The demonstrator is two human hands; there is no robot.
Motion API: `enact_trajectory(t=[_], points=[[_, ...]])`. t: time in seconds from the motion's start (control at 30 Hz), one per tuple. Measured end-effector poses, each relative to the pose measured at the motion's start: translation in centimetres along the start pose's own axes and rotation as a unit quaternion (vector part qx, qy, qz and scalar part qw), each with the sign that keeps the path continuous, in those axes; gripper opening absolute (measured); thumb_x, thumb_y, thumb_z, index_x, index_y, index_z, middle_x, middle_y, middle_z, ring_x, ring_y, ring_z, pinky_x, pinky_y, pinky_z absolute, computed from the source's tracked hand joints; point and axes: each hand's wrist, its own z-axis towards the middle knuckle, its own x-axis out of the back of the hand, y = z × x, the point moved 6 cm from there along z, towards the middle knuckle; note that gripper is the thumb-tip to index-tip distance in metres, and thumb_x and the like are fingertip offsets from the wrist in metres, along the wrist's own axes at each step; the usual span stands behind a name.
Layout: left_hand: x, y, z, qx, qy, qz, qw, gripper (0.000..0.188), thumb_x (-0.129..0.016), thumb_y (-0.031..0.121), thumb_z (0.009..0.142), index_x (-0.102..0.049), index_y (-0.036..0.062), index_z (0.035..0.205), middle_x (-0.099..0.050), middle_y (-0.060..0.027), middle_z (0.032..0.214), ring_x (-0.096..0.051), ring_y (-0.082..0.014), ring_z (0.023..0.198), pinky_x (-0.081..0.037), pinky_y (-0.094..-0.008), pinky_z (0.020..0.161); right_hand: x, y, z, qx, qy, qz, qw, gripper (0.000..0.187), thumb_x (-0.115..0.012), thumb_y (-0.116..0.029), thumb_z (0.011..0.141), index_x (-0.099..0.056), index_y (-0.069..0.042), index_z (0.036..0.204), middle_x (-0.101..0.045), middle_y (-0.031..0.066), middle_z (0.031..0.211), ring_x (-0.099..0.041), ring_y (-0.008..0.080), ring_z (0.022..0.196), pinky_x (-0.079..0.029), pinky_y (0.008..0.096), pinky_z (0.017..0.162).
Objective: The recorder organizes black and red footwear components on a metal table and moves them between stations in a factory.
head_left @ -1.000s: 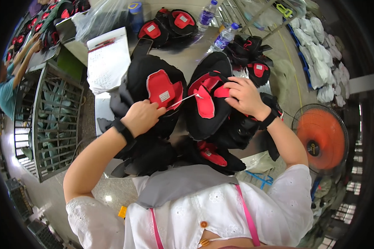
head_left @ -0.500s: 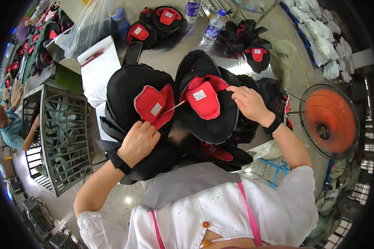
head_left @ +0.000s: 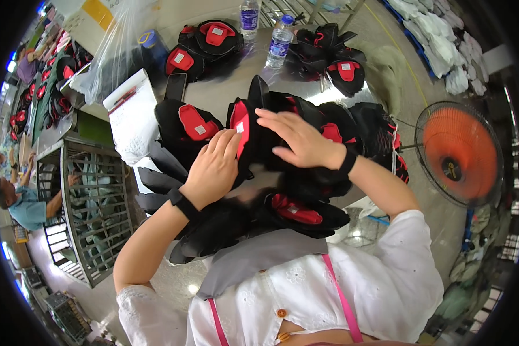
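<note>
Between my hands a black shoe upper with red lining and a white label stands tilted on edge. My left hand is closed at its near left side, fingertips against the red lining; the thumb is hidden. My right hand has its fingers stretched out and the thumb apart, the fingertips by the upper's right edge. Left of it lies another black-and-red upper. A further upper rests at the table's near edge, close to my waist. More uppers are partly hidden behind my right hand.
Finished-looking uppers, a phone, two water bottles and a notebook with pens lie across the metal table. An orange fan stands right. Leftward is a barred cart, with a person beside it.
The large upper that lay open under my right hand is now turned up on edge between both hands. My hands have come closer together. The white strand between the uppers no longer shows.
</note>
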Motion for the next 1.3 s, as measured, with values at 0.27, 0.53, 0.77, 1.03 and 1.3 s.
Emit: enact_trajectory(t=[0.27, 0.53, 0.77, 1.03, 1.3], points=[[-5.5, -3.5, 2.8, 0.2, -0.14, -0.247, 0.938, 0.083, -0.063, 0.016, 0.074, -0.011, -0.0031, 0.135, -0.048, -0.028, 0.114, -0.052, -0.0416, 0.098, -0.043, -0.0404, 0.084, 0.6, 4.0, -0.9, -0.047, -0.015, -0.167, 0.985, 0.061, -0.069, -0.025, 0.068, -0.047, -0.011, 0.123, -0.047, 0.0072, 0.122, -0.038, 0.029, 0.119, -0.029, 0.0443, 0.098], [-3.3, -12.8, 1.0, 0.288, -0.116, -0.054, 0.949, 0.054, -0.062, 0.01, 0.071, -0.046, 0.0162, 0.122, -0.053, -0.0174, 0.103, -0.053, -0.0381, 0.097, -0.045, -0.0425, 0.078, -0.9, 6.1, -2.1, -0.04, -0.159, -0.219, 0.962, 0.023, -0.067, -0.028, 0.069, -0.062, -0.009, 0.08, -0.056, 0.0027, 0.095, -0.044, 0.0227, 0.113, -0.029, 0.0402, 0.099], [-6.1, -5.8, 2.8, -0.013, -0.105, 0.191, 0.976, 0.041, -0.053, 0.012, 0.075, -0.053, 0.0132, 0.116, -0.037, -0.0113, 0.132, -0.029, -0.0292, 0.126, -0.027, -0.0466, 0.098, 0.4, 4.4, -4.2, -0.017, -0.072, -0.179, 0.981, 0.026, -0.071, -0.027, 0.064, -0.061, -0.009, 0.08, -0.056, 0.0028, 0.096, -0.045, 0.0235, 0.111, -0.029, 0.0412, 0.1], [-10.4, -2.4, 6.8, -0.058, -0.193, 0.019, 0.979, 0.045, -0.051, 0.012, 0.07, -0.052, 0.0, 0.113, -0.047, -0.0145, 0.124, -0.035, -0.0254, 0.124, -0.025, -0.0508, 0.097, 0.1, 2.8, -5.5, 0.002, -0.045, -0.096, 0.994, 0.026, -0.07, -0.02, 0.064, -0.055, -0.007, 0.08, -0.052, 0.0045, 0.101, -0.042, 0.0274, 0.116, -0.033, 0.0432, 0.099], [-13.2, -7.3, 2.0, -0.154, -0.3, 0.162, 0.927, 0.028, -0.051, 0.022, 0.07, -0.06, 0.0096, 0.095, -0.053, -0.0035, 0.084, -0.049, -0.0205, 0.093, -0.036, -0.0397, 0.079, 2.5, 1.6, -8.2, -0.033, -0.041, -0.129, 0.99, 0.027, -0.07, -0.019, 0.064, -0.057, -0.008, 0.085, -0.052, 0.0034, 0.107, -0.042, 0.0251, 0.116, -0.036, 0.0406, 0.095]])
